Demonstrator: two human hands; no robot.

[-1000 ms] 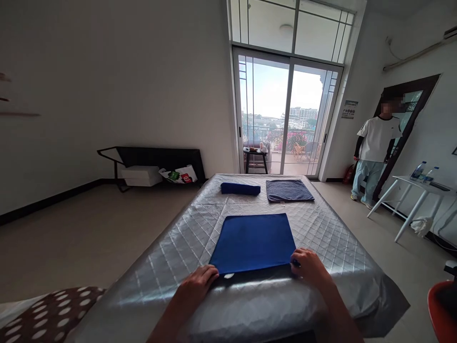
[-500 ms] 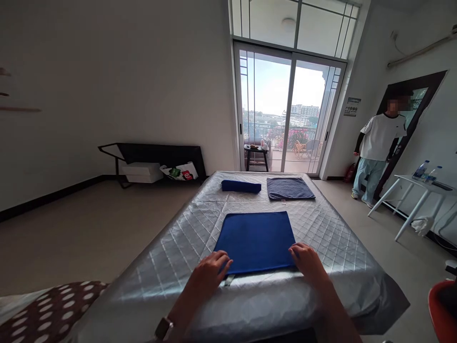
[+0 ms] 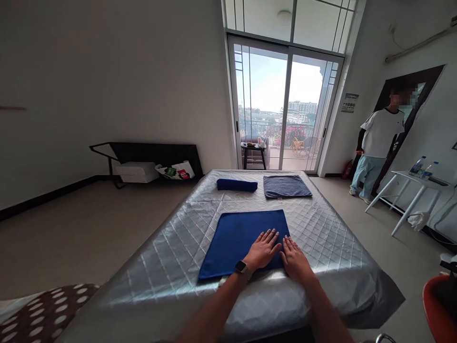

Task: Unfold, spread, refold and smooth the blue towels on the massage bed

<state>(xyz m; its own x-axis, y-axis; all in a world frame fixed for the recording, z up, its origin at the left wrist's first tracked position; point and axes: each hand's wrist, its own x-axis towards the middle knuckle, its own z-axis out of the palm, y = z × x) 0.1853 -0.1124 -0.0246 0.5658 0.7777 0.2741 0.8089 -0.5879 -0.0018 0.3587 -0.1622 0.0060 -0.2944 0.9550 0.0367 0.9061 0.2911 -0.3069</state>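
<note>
A blue cloth lies spread flat on the silver quilted cover. My left hand, with a watch at the wrist, rests open and palm down on the right part of this cloth. Just beside it, my right hand lies flat at the cloth's right edge, fingers stretched out. Neither hand grips anything. Farther back on the cover are a folded blue cloth at the left and a flat grey-blue towel at the right.
A person stands by the door at the right. Near them is a white stool with bottles. A black bench-like frame stands along the left wall. A red chair is at the lower right.
My left hand has moved right, from the cloth's near left corner to its right part, and its fingers have straightened. My right hand has flattened. The cloth's near left corner now reaches farther left.
</note>
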